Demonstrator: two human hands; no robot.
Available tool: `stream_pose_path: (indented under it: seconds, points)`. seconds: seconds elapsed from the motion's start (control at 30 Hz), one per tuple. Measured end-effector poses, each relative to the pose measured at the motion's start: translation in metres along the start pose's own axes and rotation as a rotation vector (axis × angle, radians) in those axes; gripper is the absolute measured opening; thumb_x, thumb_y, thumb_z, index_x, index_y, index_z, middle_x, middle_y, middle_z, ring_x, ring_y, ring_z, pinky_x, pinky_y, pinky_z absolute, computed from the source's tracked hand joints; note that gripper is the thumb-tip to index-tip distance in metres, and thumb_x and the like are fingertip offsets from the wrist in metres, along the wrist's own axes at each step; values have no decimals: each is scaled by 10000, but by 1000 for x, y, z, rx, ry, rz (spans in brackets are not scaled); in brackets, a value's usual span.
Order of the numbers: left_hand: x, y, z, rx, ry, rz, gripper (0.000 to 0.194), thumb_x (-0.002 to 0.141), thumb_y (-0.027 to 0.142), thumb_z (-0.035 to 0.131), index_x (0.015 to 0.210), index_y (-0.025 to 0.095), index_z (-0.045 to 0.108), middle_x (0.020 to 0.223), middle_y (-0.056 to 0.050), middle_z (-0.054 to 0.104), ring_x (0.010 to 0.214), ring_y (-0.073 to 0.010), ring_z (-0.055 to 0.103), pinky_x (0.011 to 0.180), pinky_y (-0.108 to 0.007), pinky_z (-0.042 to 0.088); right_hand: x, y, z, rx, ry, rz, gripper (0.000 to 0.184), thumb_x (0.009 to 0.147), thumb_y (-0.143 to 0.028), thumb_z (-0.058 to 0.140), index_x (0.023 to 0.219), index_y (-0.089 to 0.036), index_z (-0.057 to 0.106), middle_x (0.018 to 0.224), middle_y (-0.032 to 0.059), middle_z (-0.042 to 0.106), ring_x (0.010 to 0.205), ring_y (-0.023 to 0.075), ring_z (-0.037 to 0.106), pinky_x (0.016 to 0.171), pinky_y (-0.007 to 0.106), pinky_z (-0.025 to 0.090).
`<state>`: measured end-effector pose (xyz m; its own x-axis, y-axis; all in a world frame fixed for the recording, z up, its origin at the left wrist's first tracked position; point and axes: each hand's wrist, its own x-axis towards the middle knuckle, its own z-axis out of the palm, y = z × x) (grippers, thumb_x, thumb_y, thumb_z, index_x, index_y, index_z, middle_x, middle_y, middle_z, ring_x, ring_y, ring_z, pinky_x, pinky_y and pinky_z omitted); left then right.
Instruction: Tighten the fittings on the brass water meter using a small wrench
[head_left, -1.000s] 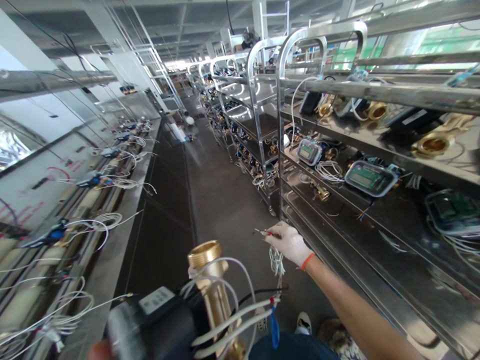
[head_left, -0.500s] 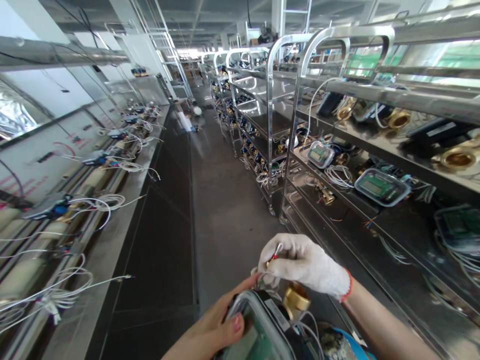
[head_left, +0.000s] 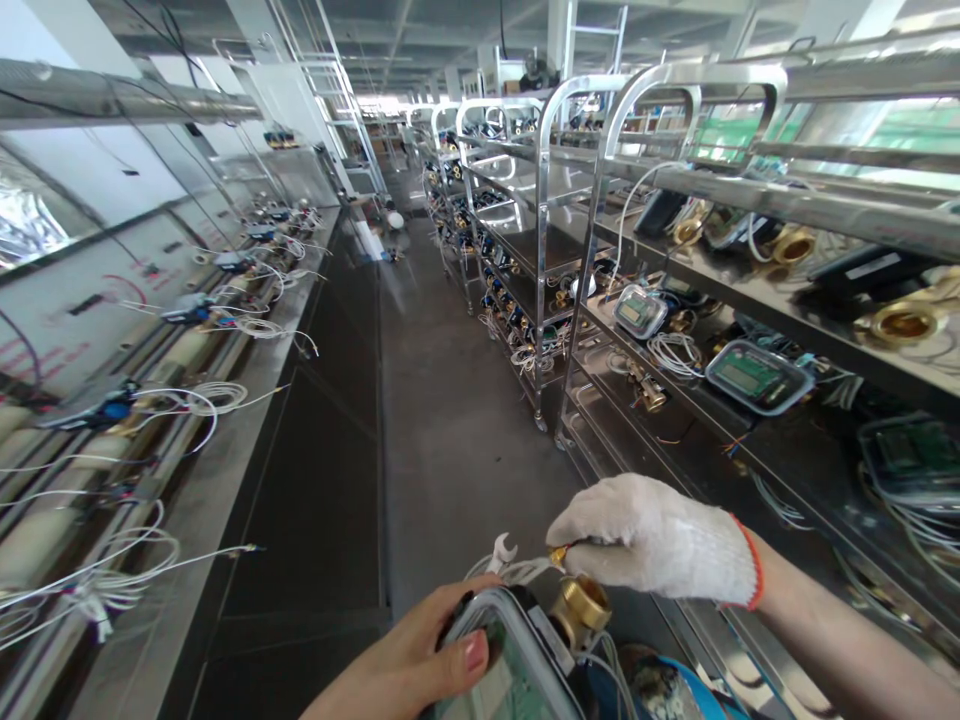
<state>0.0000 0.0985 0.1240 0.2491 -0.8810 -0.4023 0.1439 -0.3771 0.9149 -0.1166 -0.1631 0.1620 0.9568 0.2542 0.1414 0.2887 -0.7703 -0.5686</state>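
My bare left hand (head_left: 409, 665) grips a water meter (head_left: 517, 665) at the bottom of the view; the meter has a clear-lidded display box and a brass threaded end (head_left: 583, 606). My right hand (head_left: 652, 540), in a white knit glove, pinches a small open-ended wrench (head_left: 501, 552) together with a thin probe with a brass tip, just above the brass end. White wires (head_left: 517, 572) loop between the wrench and the meter.
Steel rack carts (head_left: 592, 260) line the right, their shelves carrying brass meters, display units (head_left: 754, 375) and coiled wires. A long steel test bench (head_left: 225, 400) with wired blue clips runs along the left. A grey aisle floor (head_left: 450, 420) lies between.
My right hand came back from the rack cart to the meter, lowering onto its brass end; the wrench now shows. The meter turned so its display faces up, my left hand on it.
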Motion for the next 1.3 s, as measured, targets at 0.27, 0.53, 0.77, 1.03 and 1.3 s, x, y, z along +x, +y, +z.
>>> stream_pose_path:
  seconds: [0.27, 0.53, 0.77, 1.03, 1.3]
  points:
    - [2, 25, 12, 75, -73, 75, 567, 831, 623, 529, 1157, 175, 648, 1006, -88, 691, 953, -286, 605, 861, -335, 474, -3, -9, 7, -387, 72, -43, 82, 680, -202, 504, 721, -204, 575, 666, 1, 560, 602, 154, 437, 582, 330, 249]
    - [0, 11, 7, 94, -66, 28, 629, 822, 657, 505, 1187, 160, 626, 1131, -110, 651, 1014, -306, 580, 897, -360, 467, -10, -4, 3, -332, 94, -52, 39, 688, -236, 522, 679, -203, 541, 647, -9, 540, 598, 145, 400, 594, 324, 244]
    - [1, 4, 5, 60, -66, 1, 655, 806, 666, 516, 1185, 143, 625, 1142, -129, 643, 1057, -329, 554, 936, -406, 450, -19, 0, 2, -253, 149, -40, 43, 648, -193, 543, 683, -195, 567, 649, -7, 566, 600, 141, 426, 603, 309, 284]
    - [6, 5, 18, -210, 122, -50, 560, 765, 619, 628, 1027, 129, 692, 1010, -120, 692, 1001, -311, 593, 864, -353, 484, -16, 11, 11, 314, 345, 223, 117, 794, -232, 597, 709, -154, 616, 663, 3, 602, 602, 109, 514, 578, 236, 381]
    - [11, 5, 33, -392, 271, -123, 532, 721, 576, 700, 1046, 155, 691, 1102, -121, 684, 1099, -334, 575, 962, -393, 446, -3, 1, 47, 1204, 172, 292, 375, 861, -453, 618, 1054, -132, 619, 885, 55, 660, 697, 116, 594, 648, 237, 484]
